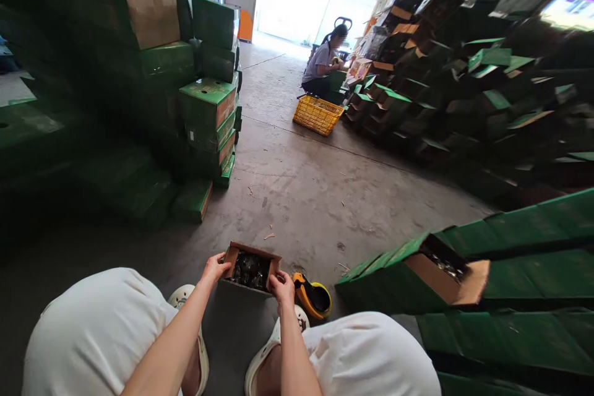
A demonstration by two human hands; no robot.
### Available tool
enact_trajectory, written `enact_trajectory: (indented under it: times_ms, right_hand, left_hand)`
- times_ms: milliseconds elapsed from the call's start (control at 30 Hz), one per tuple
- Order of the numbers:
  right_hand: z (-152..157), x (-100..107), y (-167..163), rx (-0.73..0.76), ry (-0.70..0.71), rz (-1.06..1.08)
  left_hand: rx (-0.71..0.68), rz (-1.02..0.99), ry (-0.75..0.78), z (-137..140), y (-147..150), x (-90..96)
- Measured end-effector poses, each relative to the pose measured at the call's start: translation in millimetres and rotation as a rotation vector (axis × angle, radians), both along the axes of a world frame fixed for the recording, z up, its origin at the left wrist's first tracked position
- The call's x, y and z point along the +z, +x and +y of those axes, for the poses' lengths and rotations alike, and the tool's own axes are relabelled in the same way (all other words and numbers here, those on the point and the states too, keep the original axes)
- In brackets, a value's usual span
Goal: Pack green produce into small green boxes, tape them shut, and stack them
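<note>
Between my feet stands an open cardboard box (250,247), brown inside, filled with dark items in shiny clear wrapping (250,270); their kind is hard to make out. My left hand (216,268) pinches the box's left end at the top edge. At the opposite end, my right hand (283,289) grips the right edge, thumb and fingers around the cardboard. A tape dispenser (312,296), orange and black with a yellow roll, lies on the floor just right of my right hand.
Green boxes (208,99) are stacked at the left. More green boxes (520,272) stand in rows at the right, one open box (440,266) on top. A large pile of boxes (464,86) rises behind. Farther off, a person (320,65) sits beside a yellow crate (318,115).
</note>
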State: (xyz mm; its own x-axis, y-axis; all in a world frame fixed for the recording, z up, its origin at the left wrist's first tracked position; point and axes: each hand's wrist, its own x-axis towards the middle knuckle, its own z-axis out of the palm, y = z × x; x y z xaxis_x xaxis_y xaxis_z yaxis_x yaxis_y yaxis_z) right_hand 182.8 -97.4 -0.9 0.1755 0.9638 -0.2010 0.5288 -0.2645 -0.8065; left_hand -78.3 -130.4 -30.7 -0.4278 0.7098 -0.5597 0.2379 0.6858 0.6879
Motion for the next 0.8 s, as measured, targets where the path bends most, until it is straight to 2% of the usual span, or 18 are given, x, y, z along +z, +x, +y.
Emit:
enact_trajectory:
  times_ms: [167,300,500,667,733,800]
  right_hand:
    - [-2,-20,-11,0.077,-0.068,-0.208]
    - [4,-23,-17,0.147,-0.107,-0.342]
    - [-24,-5,-26,0.258,-0.103,-0.464]
    - [-31,17,-18,0.663,-0.105,-0.622]
    - [-26,20,-16,0.679,-0.087,-0.67]
    - [-22,19,-18,0.633,-0.038,-0.729]
  left_hand:
    - [0.031,0.008,-0.037,6,-3,-14.7]
    - [0.035,-0.042,-0.08,14,2,-20.8]
    - [0.025,-0.071,-0.093,13,9,-16.1]
    - [0.007,-0.025,-0.103,11,6,-12.0]
    - [0.006,0.008,-0.116,13,3,-10.5]
    - [0.011,0.039,-0.126,15,1,-9.4]
